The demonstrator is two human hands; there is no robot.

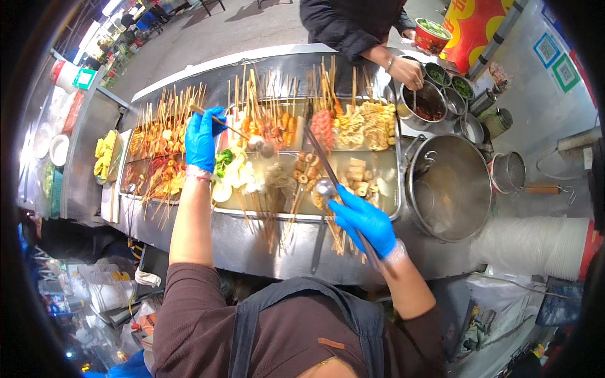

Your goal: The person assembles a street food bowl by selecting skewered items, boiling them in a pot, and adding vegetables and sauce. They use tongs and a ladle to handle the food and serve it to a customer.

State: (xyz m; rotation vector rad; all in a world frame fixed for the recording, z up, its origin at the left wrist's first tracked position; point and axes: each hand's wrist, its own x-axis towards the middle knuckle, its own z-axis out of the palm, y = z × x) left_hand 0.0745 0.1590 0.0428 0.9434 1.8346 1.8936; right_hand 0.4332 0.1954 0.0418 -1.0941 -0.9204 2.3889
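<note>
My left hand, in a blue disposable glove, grips a bamboo skewer over the steel tray of simmering skewers. Pale balls sit at the skewer's lower end. In my right hand, also gloved in blue, is a pair of long dark chopsticks, their tips over the tray's middle. A steel ladle rests across the tray's front rim, its handle towards me. Around the hands are leafy greens, sausage-like pieces, pink skewered food and tofu-skin skewers.
Across the counter, another person's hand dips a spoon into a sauce pot; their other hand holds a red paper bowl. At right stand a large steaming pot and stacked bowls. Sauced skewers fill the left tray.
</note>
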